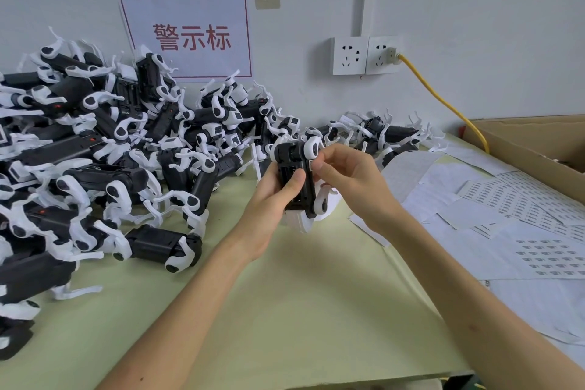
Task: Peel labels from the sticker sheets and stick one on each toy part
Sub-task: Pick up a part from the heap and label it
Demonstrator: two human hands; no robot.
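Above the middle of the desk [285,294], the left hand [275,190] grips a black-and-white toy part [292,168] upright, its thumb across the front. The right hand [348,174] pinches the part's upper right edge between thumb and forefinger. A pile of toy parts [95,152] fills the far left, and sticker sheets [522,209] lie spread on the right beside a cardboard box [522,142]

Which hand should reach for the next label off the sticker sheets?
Right. The sticker sheets lie on that side, close beside the right hand, whose fingertips only pinch the edge of the toy part; the left hand grips its body.
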